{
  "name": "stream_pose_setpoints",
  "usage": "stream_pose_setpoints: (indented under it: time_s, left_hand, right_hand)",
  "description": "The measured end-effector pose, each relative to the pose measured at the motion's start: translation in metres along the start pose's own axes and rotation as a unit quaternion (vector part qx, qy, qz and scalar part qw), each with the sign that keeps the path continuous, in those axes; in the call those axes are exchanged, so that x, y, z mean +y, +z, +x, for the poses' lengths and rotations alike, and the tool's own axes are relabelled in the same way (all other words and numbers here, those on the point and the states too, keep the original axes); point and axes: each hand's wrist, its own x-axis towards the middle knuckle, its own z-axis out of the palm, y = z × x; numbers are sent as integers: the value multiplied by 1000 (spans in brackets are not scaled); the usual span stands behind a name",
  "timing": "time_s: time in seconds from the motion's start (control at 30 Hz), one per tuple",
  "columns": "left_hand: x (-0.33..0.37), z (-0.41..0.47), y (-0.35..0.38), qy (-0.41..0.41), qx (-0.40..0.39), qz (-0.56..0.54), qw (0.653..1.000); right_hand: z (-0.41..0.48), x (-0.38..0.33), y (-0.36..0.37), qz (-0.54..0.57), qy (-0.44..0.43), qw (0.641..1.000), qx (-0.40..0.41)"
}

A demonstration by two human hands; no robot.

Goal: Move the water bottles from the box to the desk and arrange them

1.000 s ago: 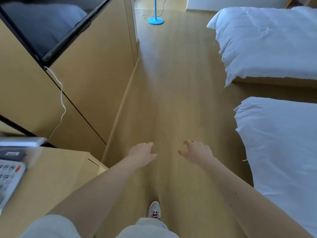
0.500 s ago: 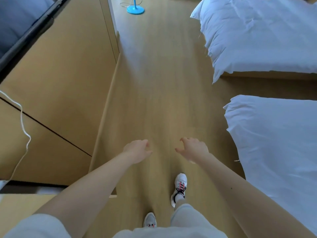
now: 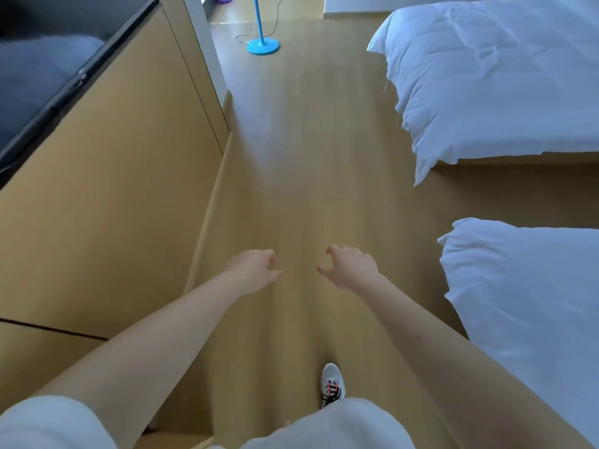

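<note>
No water bottle, box or desk top shows in the head view. My left hand (image 3: 256, 270) and my right hand (image 3: 351, 267) are stretched out in front of me above the wooden floor (image 3: 308, 157), a short gap between them. Both hands hold nothing, their fingers loosely curled. One white shoe (image 3: 332, 382) of mine stands on the floor below the hands.
A wooden wall panel (image 3: 113, 205) with a black screen (image 3: 48, 76) runs along the left. Two beds with white duvets lie on the right, the far bed (image 3: 502, 76) and the near bed (image 3: 534, 303). A blue fan base (image 3: 262, 46) with a cord stands far ahead.
I have walked forward along the aisle; the desk corner with the phone has passed out of view at the lower left. My hands stay stretched out and empty.
</note>
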Motion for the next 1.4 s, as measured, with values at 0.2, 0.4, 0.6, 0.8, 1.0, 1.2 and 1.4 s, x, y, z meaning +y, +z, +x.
stream_pose_setpoints:
  time_s: [0.2,0.4,0.6,0.8,1.0,1.2,1.4]
  left_hand:
    - [42,65,-32,12,-15,8,1000]
    - [49,125,-58,25,-19,-5,999]
    - [37,197,-96,47,-24,-10,999]
    - [16,279,-170,87,-21,-10,996]
    - [-15,352,-233,101,-20,-10,995]
    - [-38,413,-265,110,-37,5,993]
    - [-41,472,-289,100,-46,18,994]
  right_hand:
    - [56,30,-43,19,-9,1000,16]
    - [111,37,-69,24,-3,999,23]
    - [172,33,-98,19,24,999,20]
    - [249,8,-153,17,59,998,21]
    - [326,-25,-197,16,71,997,21]
    - [389,-41,-224,-3,72,997,6]
    - [449,-33,-251,-17,62,998,-3]
